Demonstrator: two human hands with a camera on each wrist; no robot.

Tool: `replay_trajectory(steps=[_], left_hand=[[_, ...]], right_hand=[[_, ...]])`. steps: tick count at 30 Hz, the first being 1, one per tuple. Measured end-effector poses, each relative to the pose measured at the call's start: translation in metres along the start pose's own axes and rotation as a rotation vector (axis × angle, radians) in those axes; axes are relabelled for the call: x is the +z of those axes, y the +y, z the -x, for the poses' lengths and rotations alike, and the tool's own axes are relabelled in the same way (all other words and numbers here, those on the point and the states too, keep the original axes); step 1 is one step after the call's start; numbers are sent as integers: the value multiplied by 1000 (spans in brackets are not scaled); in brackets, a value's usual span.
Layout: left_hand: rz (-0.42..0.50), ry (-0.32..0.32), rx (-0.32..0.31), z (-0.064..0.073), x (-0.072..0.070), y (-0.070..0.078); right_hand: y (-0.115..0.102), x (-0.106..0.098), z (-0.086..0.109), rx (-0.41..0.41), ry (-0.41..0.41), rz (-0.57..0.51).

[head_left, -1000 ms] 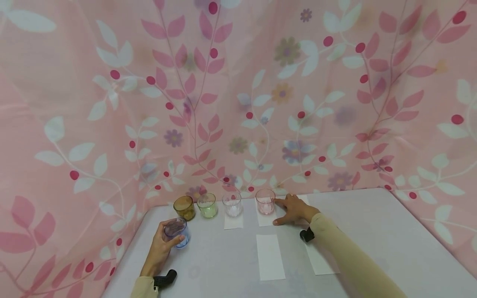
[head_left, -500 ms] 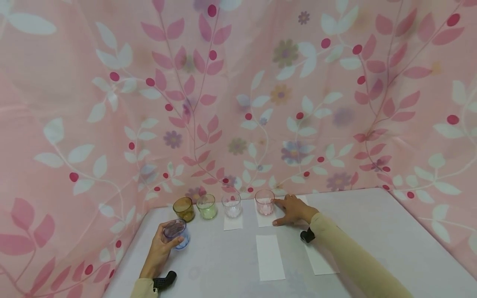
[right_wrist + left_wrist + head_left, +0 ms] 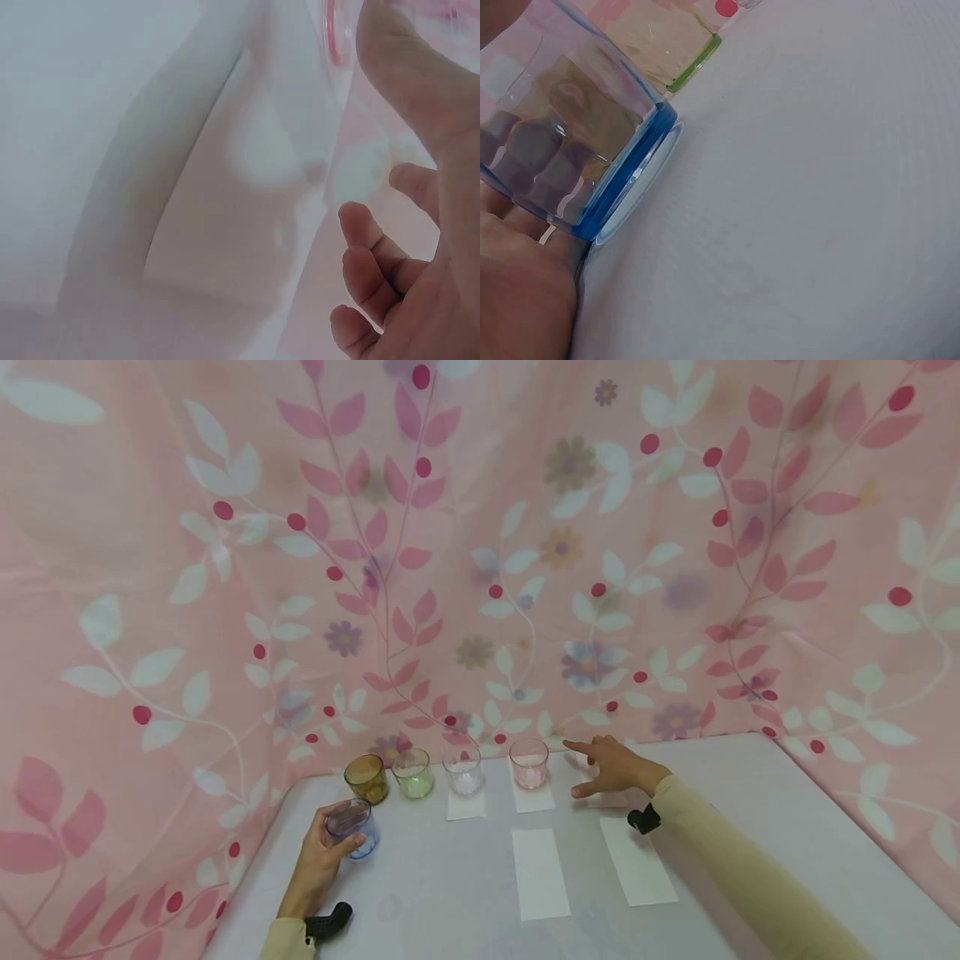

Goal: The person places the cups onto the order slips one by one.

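In the head view, my left hand (image 3: pixel 313 864) grips a blue glass (image 3: pixel 360 837) at the left of the table, thumb along its side. Its thick blue base (image 3: pixel 634 169) shows close up in the left wrist view, right by the white cloth. My right hand (image 3: pixel 621 768) hovers with spread fingers to the right of a pink glass (image 3: pixel 529 770), apart from it and holding nothing. The pink glass stands on a white paper strip (image 3: pixel 536 804). In the right wrist view, the thumb overlaps the pink glass (image 3: pixel 337 34) at the top.
An amber glass (image 3: pixel 367 781), a green glass (image 3: pixel 413 777) and a clear glass (image 3: pixel 463 775) line the back edge, the clear one on paper (image 3: pixel 467 810). Further paper strips lie in front (image 3: pixel 542 874), at right (image 3: pixel 639 864) and under my right hand (image 3: pixel 609 800). A floral curtain (image 3: pixel 480 543) hangs behind.
My right hand has drawn away from the pink glass to the right, its fingers spreading. My left hand keeps its grip on the blue glass in nearly the same spot.
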State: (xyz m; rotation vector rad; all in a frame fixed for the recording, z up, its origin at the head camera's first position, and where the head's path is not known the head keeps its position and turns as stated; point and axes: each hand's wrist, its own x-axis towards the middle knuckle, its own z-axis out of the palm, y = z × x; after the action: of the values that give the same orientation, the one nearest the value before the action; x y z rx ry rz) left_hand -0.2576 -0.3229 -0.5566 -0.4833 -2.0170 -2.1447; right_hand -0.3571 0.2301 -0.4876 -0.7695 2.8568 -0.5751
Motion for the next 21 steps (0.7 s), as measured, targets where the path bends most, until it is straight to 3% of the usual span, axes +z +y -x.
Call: replay_trajectory(steps=[6,12,21], left_hand=[[-4,3,-15,0,0,1],[-15,11,-21,0,-2,2],[-5,4,-32,-1,-1,1]], right_hand=[[28,-13,24,16,11,-47],[46,-13,42,59,2,-114],[70,-2,53,-1,48,-126]])
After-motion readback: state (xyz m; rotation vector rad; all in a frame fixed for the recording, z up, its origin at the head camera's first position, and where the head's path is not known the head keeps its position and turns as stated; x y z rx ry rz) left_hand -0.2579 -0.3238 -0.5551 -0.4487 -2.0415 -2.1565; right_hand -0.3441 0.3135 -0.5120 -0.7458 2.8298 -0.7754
